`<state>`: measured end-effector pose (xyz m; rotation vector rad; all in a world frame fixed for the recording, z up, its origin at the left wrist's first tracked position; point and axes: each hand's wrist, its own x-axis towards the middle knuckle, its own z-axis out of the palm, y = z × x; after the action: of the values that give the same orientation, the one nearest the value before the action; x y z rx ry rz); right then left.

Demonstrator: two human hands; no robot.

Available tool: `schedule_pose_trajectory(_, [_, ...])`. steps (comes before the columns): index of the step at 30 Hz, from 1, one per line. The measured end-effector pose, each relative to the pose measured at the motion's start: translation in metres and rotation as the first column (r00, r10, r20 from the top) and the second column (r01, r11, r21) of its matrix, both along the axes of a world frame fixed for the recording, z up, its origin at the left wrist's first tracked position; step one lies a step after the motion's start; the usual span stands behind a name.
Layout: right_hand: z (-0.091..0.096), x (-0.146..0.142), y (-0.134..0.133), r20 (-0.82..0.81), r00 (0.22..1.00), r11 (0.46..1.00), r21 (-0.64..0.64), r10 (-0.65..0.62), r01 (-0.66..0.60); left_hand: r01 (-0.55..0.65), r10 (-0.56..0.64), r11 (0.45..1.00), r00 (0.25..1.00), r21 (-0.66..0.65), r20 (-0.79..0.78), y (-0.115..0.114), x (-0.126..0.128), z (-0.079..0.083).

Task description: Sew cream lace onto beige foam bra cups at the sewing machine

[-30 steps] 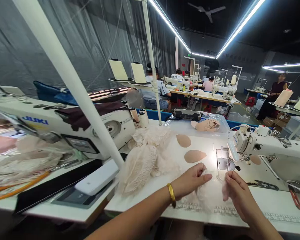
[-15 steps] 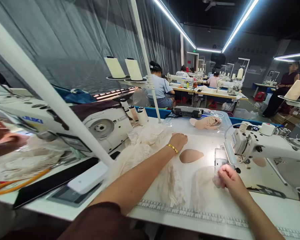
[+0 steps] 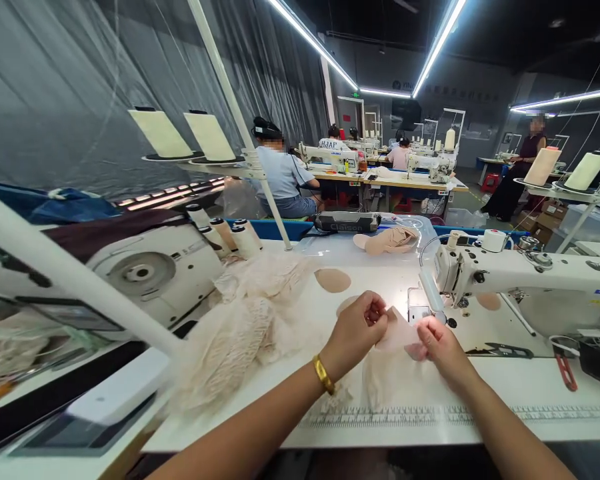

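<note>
Just in front of the sewing machine (image 3: 520, 272), my left hand (image 3: 357, 330) pinches one edge of a thin pale pink fabric piece (image 3: 397, 331). My right hand (image 3: 443, 343) grips the same fabric from the other side, its fingertips closed near the lit needle plate (image 3: 418, 303). A sheer cream fabric (image 3: 377, 380) lies beneath both hands; whether it joins the pink piece I cannot tell. Beyond my left hand is a flat beige oval cut piece (image 3: 333, 280), with a second one partly hidden behind that hand.
Ruffled cream lace fabric (image 3: 245, 333) is heaped at left. Thread cones (image 3: 247, 239) and a slanting white pole (image 3: 80, 273) stand near it. Folded beige pieces (image 3: 387, 240) lie at the back. A ruler strip (image 3: 380, 418) runs along the front edge; thread snips (image 3: 505, 350) lie right.
My left hand has come from the far cut pieces toward my right hand and now holds the pink fabric. The camera view has turned right.
</note>
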<state>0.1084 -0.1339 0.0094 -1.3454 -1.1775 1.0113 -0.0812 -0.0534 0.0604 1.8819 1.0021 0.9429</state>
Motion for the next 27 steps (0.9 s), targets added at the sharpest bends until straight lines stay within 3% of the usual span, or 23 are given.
schedule_pose_trajectory(2, [0.005, -0.001, -0.004, -0.004, 1.0, 1.0, 0.004, 0.01, -0.01, 0.021, -0.021, 1.0, 0.999, 0.011, -0.033, -0.001, 0.003, 0.0])
schedule_pose_trajectory(5, [0.018, -0.003, -0.014, 0.063, 0.998, 1.0, 0.004, 0.024, -0.025, 0.121, -0.116, 0.991, 0.988, 0.05, -0.098, -0.001, 0.0, 0.017])
schedule_pose_trajectory(8, [0.041, -0.003, -0.03, 0.255, 0.955, 0.987, 0.015, 0.152, -0.161, 0.372, -0.36, 0.927, 0.917, 0.043, -0.173, -0.004, -0.005, 0.043])
schedule_pose_trajectory(10, [0.061, -0.001, -0.041, 0.362, 0.887, 0.952, -0.004, 0.285, -0.305, 0.588, -0.592, 0.805, 0.791, -0.077, -0.154, -0.007, -0.003, 0.052])
schedule_pose_trajectory(13, [0.091, 0.006, -0.053, 0.444, 0.791, 0.895, -0.061, 0.421, -0.442, 0.817, -0.839, 0.504, 0.54, -0.281, 0.066, -0.01, 0.003, 0.049])
schedule_pose_trajectory(15, [0.107, 0.012, -0.057, 0.435, 0.76, 0.865, -0.1, 0.483, -0.492, 0.871, -0.872, 0.321, 0.425, -0.372, 0.243, -0.011, 0.005, 0.039])
schedule_pose_trajectory(17, [0.118, 0.016, -0.058, 0.386, 0.746, 0.833, -0.142, 0.543, -0.534, 0.875, -0.85, 0.24, 0.398, -0.42, 0.345, -0.015, 0.004, 0.03])
schedule_pose_trajectory(18, [0.122, 0.016, -0.058, 0.36, 0.739, 0.818, -0.16, 0.569, -0.552, 0.878, -0.842, 0.24, 0.4, -0.414, 0.361, -0.017, 0.003, 0.028])
schedule_pose_trajectory(23, [0.131, 0.009, -0.049, 0.364, 0.695, 0.772, -0.125, 0.62, -0.623, 0.892, -0.841, 0.353, 0.435, -0.283, 0.323, -0.028, -0.006, 0.028])
schedule_pose_trajectory(25, [0.134, 0.006, -0.046, 0.438, 0.68, 0.783, -0.094, 0.588, -0.615, 0.875, -0.837, 0.379, 0.463, -0.303, 0.292, -0.029, -0.01, 0.027])
schedule_pose_trajectory(27, [0.135, 0.006, -0.044, 0.572, 0.661, 0.827, -0.055, 0.485, -0.559, 0.831, -0.824, 0.428, 0.52, -0.356, 0.226, -0.026, -0.014, 0.025])
